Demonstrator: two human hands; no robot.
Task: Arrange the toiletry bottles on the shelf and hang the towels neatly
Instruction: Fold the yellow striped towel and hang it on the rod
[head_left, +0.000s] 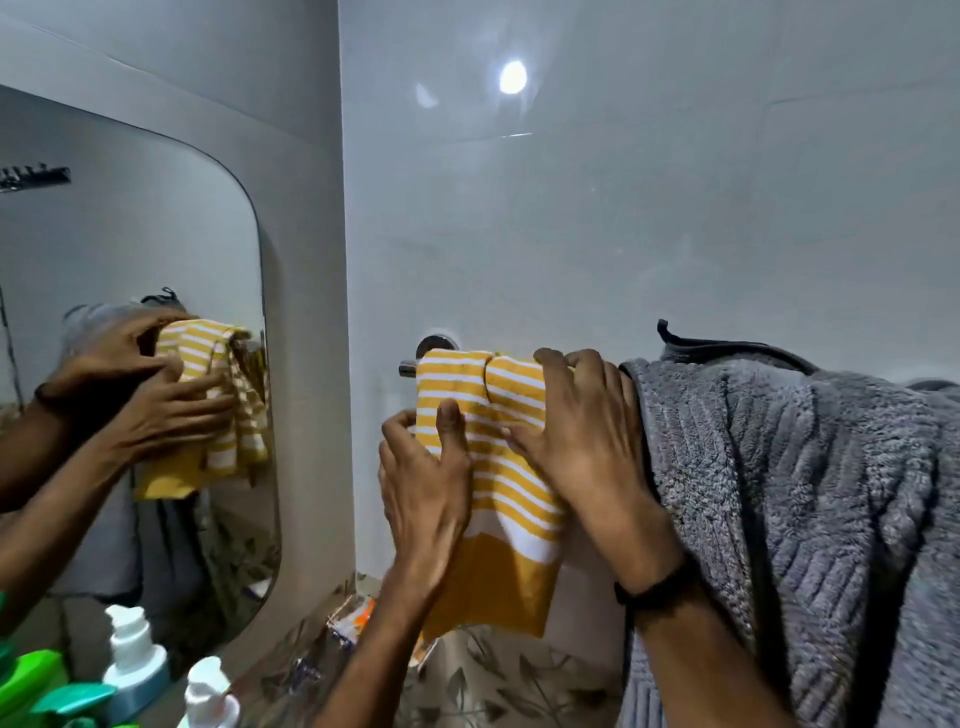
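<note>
Both hands are working the striped towel right in front of the person. It is draping over the chrome towel bar, hanging straight down against the pale wall. The left hand is gripping the towel's left edge low down, with the thumb lying up the front and the fingers wrapping behind. The right hand is sitting higher, spread and pressing on the cloth. Its fingertips are reaching over the top of the bar, so it is pressing rather than clutching.

Now the geometry that matters. The bar is running left to right and the towel's long axis is dropping vertically across it, so any tidying will be going sideways along the bar. Up top the cloth is bunching into two lobes with a crease between them. That needs smoothing, I'd say, and the right hand is the nearer one for it.

Room is looking tight. The bar's end is poking out just beside the towel's left edge, and the grey towel is crowding in just beside the right hand.

Down in the left corner the pump bottles and green bottles are waiting below the mirror.
</note>
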